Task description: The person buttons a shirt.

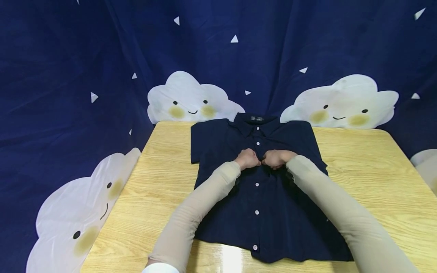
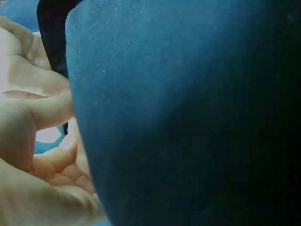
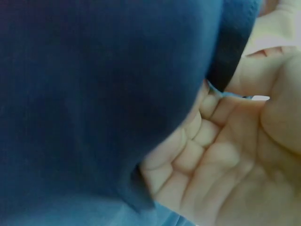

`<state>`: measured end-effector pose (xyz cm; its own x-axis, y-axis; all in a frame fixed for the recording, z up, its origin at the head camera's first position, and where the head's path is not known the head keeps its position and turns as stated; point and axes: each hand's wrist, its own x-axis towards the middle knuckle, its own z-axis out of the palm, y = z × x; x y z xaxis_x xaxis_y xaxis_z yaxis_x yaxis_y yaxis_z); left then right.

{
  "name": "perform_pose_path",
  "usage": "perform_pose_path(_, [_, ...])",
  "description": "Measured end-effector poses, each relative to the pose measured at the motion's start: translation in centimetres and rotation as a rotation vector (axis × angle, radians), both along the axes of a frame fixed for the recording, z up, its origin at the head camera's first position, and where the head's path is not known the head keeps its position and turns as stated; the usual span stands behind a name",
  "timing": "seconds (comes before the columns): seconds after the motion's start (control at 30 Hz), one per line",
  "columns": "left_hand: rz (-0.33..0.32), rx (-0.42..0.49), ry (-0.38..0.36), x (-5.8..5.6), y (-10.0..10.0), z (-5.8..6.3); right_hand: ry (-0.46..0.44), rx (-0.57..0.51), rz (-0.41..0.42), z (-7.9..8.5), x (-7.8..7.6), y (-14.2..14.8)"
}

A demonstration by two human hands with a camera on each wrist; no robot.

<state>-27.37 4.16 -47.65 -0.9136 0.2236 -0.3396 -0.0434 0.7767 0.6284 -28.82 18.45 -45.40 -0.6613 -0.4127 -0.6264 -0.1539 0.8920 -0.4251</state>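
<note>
A navy short-sleeved button-up shirt [image 1: 232,212] lies front up on the table, its collar at the far side. White buttons [image 1: 257,184] run down its middle. Over the chest, my left hand [image 1: 248,159] and right hand [image 1: 275,158] meet at the front placket, fingers curled, each pinching the cloth there. Raised fabric [image 2: 155,94] fills most of the left wrist view, with the left hand's thumb and fingers at its edge. In the right wrist view, the right hand [image 3: 235,155] has its fingers curled behind a fold of cloth. The button between the fingertips is hidden.
The light wooden table [image 1: 164,178] extends on both sides of the shirt. A dark blue curtain [image 1: 218,45] with white triangles and smiling clouds [image 1: 191,96] hangs behind it and along the left. Both pale-sleeved forearms cross over the shirt's lower half.
</note>
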Motion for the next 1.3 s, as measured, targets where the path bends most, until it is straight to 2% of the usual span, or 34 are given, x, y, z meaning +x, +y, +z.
perform_pose_path(0.13, [0.0,0.012,0.007,0.0,0.3,0.0,-0.032,-0.031,-0.013,-0.2,-0.3,0.7])
perform_pose_path(0.3, [0.006,0.018,0.023,-0.1,0.2,0.1,0.002,-0.083,0.007,-0.4,-0.5,1.1])
perform_pose_path(0.53, [0.03,0.065,0.01,-0.3,-0.2,0.3,0.054,-0.198,-0.093,0.0,0.1,1.1])
perform_pose_path(0.77, [0.075,0.079,-0.029,-0.3,-0.1,0.5,-0.012,-0.33,-0.153,-0.8,0.1,0.5])
perform_pose_path(0.9, [0.082,0.115,-0.06,-0.5,-0.1,0.5,-0.018,-0.333,-0.187,-1.1,-0.1,0.3])
perform_pose_path(1.1, [0.094,0.193,-0.117,-0.6,-0.4,0.4,-0.055,-0.326,-0.179,-1.1,-0.1,0.1])
perform_pose_path(1.3, [0.075,0.208,-0.102,-0.2,-0.7,0.6,-0.082,-0.342,-0.19,-0.8,0.2,0.0])
